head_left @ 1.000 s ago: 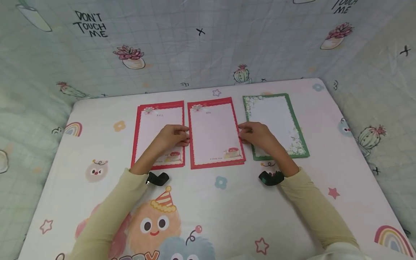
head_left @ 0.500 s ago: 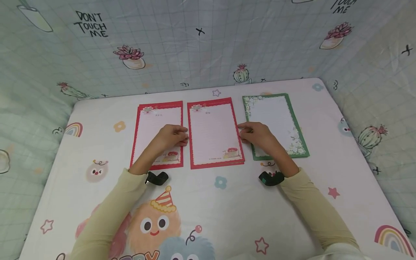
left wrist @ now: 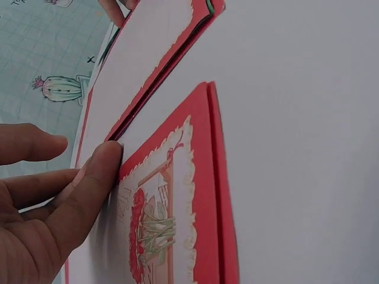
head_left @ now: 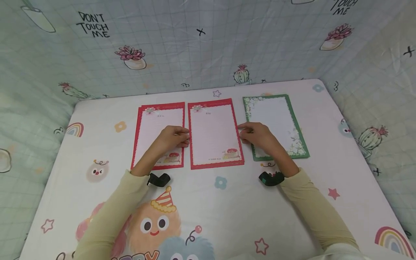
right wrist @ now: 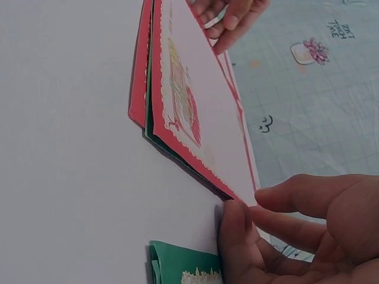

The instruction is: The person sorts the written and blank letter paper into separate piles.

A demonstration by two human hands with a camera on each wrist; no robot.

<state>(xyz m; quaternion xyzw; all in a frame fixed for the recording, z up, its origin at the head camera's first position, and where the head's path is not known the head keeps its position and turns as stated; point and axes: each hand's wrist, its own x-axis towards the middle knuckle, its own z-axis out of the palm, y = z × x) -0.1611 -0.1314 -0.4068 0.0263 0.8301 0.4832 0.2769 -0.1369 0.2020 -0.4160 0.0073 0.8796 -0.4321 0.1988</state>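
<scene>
Three stacks of bordered paper lie side by side. The middle red-bordered stack (head_left: 213,130) is between both hands, with a green layer under its top sheets in the right wrist view. My left hand (head_left: 170,138) is over the left red-bordered stack (head_left: 159,126), partly hiding it. Its fingertips are at the narrow gap beside the middle stack; in the left wrist view the thumb (left wrist: 98,174) rests at the paper's edge. My right hand (head_left: 256,134) reaches across the green-bordered stack (head_left: 269,112), its fingertips touching the middle stack's right edge.
A white tablecloth (head_left: 227,209) with cartoon prints covers the table. Grid-patterned fabric with cacti (head_left: 195,61) hangs behind it and at both sides. Black wrist devices (head_left: 159,179) sit at the ends of both sleeves.
The left hand and left red-bordered stack shift slightly left, then back right. The right hand, middle stack and green-bordered stack stay almost still.
</scene>
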